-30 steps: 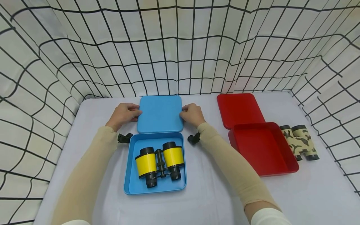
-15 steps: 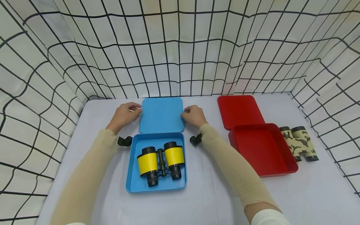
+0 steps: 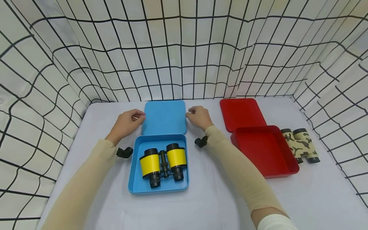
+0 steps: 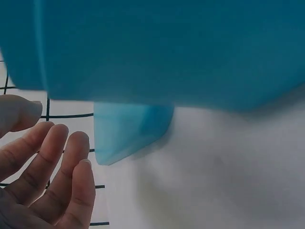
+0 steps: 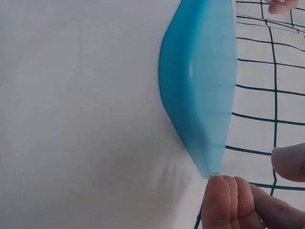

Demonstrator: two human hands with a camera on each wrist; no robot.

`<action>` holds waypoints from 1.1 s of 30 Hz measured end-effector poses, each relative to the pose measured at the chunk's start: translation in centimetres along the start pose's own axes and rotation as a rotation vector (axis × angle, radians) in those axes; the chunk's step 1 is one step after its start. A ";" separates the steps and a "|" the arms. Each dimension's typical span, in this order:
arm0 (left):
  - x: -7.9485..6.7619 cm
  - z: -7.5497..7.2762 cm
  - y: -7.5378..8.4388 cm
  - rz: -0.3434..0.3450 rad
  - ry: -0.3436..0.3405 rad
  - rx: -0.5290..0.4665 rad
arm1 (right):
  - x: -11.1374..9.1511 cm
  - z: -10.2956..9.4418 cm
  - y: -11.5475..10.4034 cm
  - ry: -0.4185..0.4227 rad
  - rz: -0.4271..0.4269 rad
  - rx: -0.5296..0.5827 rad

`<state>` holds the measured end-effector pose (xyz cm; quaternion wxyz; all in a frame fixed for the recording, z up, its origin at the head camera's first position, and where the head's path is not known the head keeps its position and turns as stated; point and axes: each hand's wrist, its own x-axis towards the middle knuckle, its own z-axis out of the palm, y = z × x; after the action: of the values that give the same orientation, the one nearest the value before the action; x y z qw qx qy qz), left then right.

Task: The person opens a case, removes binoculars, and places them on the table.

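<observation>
A blue lid [image 3: 164,117] lies flat behind its matching blue box [image 3: 130,179], which holds binoculars [image 3: 150,164] with yellow barrels and black ends. At the lid's left side is my left hand [image 3: 127,123]; the left wrist view shows its loosely bent fingers [image 4: 76,148] with nothing between them and the thumb. My right hand [image 3: 200,117] sits by the lid's right side. In the right wrist view its fingertips [image 5: 217,191] are right at the lid's corner, while the thumb [image 5: 290,162] stands apart from it.
To the right, a red box [image 3: 267,153] stands with bare floor showing inside, its red lid [image 3: 242,113] behind it. Camouflage-patterned binoculars [image 3: 300,145] lie beside that box. Black grid-lined walls [image 3: 181,54] border the white table [image 3: 221,204] at the back and sides.
Both hands have let go of the blue lid's sides. The left hand has drawn slightly toward me with its fingers loosened; the right thumb has come off the lid. The boxes stay put.
</observation>
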<state>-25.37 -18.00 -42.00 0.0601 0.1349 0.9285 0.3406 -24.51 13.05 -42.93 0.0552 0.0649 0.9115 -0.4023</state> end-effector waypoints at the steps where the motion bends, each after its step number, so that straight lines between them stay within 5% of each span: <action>1: -0.2 0.0 0.0 0.007 0.000 0.006 | -0.1 0.0 -0.1 0.003 -0.005 -0.002; 11: -2.4 0.3 0.0 0.027 0.036 0.019 | -1.2 -0.7 -1.4 0.002 -0.035 -0.005; 23: -5.5 0.8 0.5 0.029 0.088 0.030 | -3.4 -1.0 -2.7 -0.012 -0.189 0.006; 33: -7.5 2.3 0.3 0.099 0.213 0.130 | -5.2 -0.8 -3.0 -0.013 -0.298 -0.028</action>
<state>-17.68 -18.54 -43.35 -0.0646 0.1475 0.9420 0.2945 -19.93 11.25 -39.39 0.0019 -0.0746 0.9162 -0.3937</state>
